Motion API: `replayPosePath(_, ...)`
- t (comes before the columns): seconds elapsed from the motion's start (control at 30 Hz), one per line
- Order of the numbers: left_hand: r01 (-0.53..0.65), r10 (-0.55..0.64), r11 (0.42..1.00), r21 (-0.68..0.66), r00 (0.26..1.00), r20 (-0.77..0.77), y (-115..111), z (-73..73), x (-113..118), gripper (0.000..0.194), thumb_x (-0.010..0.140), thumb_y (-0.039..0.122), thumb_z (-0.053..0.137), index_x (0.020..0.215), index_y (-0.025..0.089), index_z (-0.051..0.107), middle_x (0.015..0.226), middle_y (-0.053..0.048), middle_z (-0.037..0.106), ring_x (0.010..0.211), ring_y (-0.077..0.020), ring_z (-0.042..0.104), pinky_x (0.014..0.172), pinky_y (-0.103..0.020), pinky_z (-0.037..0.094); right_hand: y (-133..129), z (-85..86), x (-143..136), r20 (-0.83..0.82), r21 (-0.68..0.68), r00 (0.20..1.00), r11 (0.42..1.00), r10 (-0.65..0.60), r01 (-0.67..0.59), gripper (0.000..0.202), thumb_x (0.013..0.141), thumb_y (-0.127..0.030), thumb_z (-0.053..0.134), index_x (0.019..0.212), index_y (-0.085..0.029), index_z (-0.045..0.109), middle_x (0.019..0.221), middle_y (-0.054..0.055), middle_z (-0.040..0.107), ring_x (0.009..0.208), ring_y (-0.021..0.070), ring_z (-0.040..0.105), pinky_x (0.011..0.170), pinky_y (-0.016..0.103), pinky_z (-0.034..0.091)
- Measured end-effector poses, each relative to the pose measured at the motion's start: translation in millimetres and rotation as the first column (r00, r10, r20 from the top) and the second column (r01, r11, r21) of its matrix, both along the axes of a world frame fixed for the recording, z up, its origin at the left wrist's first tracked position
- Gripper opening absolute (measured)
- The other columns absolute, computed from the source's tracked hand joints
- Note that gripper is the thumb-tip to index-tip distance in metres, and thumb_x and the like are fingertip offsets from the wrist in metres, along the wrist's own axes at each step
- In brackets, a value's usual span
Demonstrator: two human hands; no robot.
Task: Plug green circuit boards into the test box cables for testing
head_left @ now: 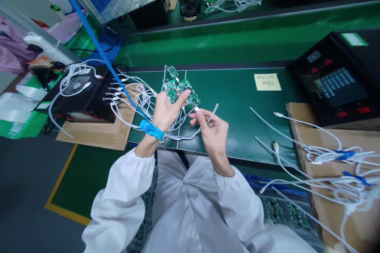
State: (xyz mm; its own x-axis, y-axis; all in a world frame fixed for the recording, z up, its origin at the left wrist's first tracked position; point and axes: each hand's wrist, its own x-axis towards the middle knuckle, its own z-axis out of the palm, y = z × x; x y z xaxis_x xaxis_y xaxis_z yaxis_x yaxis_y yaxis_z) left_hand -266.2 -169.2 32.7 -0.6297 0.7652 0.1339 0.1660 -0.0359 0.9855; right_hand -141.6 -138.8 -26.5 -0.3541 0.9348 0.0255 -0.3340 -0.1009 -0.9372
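**White plug at the lower right end of the green board, almost in line with it**

With the right hand, pinching a small white plug between thumb and forefinger; other fingers half curled, close to a tube-like strand. With the left hand, clamping two circuit boards, thumb pressed on top, fingers beneath mostly hidden.

From the right fingertips to the nearer board: just beside, up and to the left, away from the body. Long axis of this board slanting from upper left to lower right, with the plug at the lower end. Right hand nearer to the plug, left hand nearer to the other board. Not possible to tell full insertion or only touching.

Stiff and flat, both boards, green and rough with tiny parts; above, a smaller board. On the left wrist, a bright blue strap. Beneath, soft white cables in tangled loops, over a smooth green bench top. Farther left, a hard-edged black box; farther right, a flat yellow note, brown cardboard and an angular device with lit screen.
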Motion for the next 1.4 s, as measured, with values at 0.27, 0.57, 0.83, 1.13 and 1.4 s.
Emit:
replayPosePath(0.27,-0.022,0.022,1.0,0.005,1.0,0.015,-1.3,0.7,-0.2,0.039,0.082,0.052,0.08,0.098,0.016,0.073,0.098,-0.009,0.075,0.093,-0.0233,0.073,0.086,-0.042,0.066,4.2,1.1,-2.0,0.007,-0.006,0.997,0.997,0.076,-0.076,0.029,0.088,-0.046,0.076,0.094,-0.019,0.077,0.087,0.007,0.08,0.069,0.0165,0.072,0.073,0.035,0.063)
replayPosePath(0.57,0.018,-0.018,1.0,0.014,0.999,0.044,0.0,5.4,-5.7,0.045,0.081,0.058,0.079,0.096,0.017,0.072,0.095,-0.009,0.076,0.094,-0.0262,0.075,0.086,-0.046,0.066,28.0,-19.5,7.9,0.158,-0.096,0.984,0.993,0.076,-0.061,0.089,0.089,-0.088,0.038,0.137,-0.017,0.063,0.116,0.016,0.075,0.099,0.0253,0.074,0.092,0.044,0.059)
replayPosePath(0.83,0.092,-0.091,0.995,0.031,0.996,-0.027,6.1,0.1,-3.3,0.044,0.083,0.061,0.076,0.087,0.018,0.068,0.086,-0.005,0.072,0.085,-0.0207,0.072,0.084,-0.038,0.065,26.0,6.9,3.1,0.103,0.032,0.885,0.888,0.454,-0.459,0.066,0.089,-0.082,0.051,0.093,-0.019,0.071,0.09,0.008,0.077,0.081,0.0188,0.073,0.082,0.037,0.061)
replayPosePath(1.13,0.096,-0.107,0.993,-0.07,0.98,-0.171,-0.7,-5.7,-13.2,0.03,0.095,0.046,0.067,0.105,0.018,0.074,0.095,-0.008,0.075,0.091,-0.0206,0.071,0.079,-0.03,0.059,28.1,4.0,-3.7,0.072,0.133,0.945,0.936,0.318,-0.325,0.052,0.092,-0.071,0.059,0.098,-0.022,0.072,0.097,0.006,0.075,0.083,0.0169,0.071,0.084,0.036,0.062)
replayPosePath(1.4,0.226,-0.185,0.957,-0.182,0.958,0.218,-5.6,-5.6,9.8,0.036,0.083,0.035,0.08,0.112,0.019,0.066,0.097,-0.007,0.07,0.07,-0.0123,0.062,0.05,-0.019,0.048,26.8,-8.1,-4.9,0.157,0.228,0.961,0.939,0.227,-0.259,0.048,0.1,-0.067,0.049,0.103,-0.026,0.074,0.101,0.005,0.072,0.091,0.0186,0.064,0.092,0.036,0.056)
